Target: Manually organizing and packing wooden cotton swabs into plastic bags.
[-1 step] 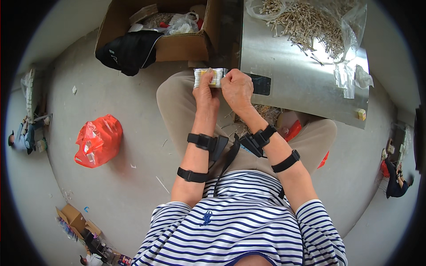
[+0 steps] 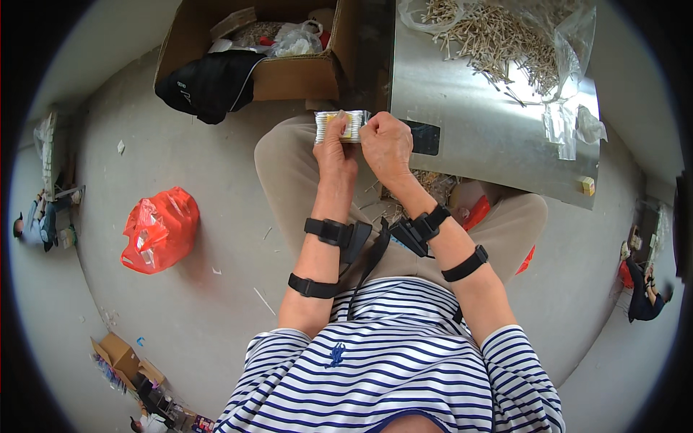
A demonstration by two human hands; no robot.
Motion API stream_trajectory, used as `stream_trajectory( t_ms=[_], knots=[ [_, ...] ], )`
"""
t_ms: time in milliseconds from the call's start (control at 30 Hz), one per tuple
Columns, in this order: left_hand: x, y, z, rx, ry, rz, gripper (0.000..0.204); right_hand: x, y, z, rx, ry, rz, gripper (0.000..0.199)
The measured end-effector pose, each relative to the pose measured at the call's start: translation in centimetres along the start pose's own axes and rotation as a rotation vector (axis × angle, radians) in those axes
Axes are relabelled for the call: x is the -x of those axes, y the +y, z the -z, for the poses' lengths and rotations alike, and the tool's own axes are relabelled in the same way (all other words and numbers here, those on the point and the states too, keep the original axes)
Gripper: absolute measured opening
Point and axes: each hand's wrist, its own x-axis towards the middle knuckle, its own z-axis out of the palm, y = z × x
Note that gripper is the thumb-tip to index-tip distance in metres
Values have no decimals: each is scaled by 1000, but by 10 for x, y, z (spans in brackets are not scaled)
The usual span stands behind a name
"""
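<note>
Small packet [image 2: 342, 126], both hands pinching it

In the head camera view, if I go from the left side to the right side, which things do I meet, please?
Red plastic bag on the floor → left hand → small wrapped packet held between both hands → right hand → heap of pale sticks on the metal sheet → small yellow block at its right edge.
</note>
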Motion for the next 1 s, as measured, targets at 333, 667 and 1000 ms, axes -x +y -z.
stream_trajectory(
  t_ms=[333,667,1000],
  knots=[
    [50,26,-70,188,-178,7,22,9,-17,39,-578,51,180,85],
    [80,6,-100,445,-390,356,22,-6,-22,84,-881,-92,130,79],
    [106,-14,-118,409,-422,419,23,-1,-22,121,-660,222,266,40]
  ],
)
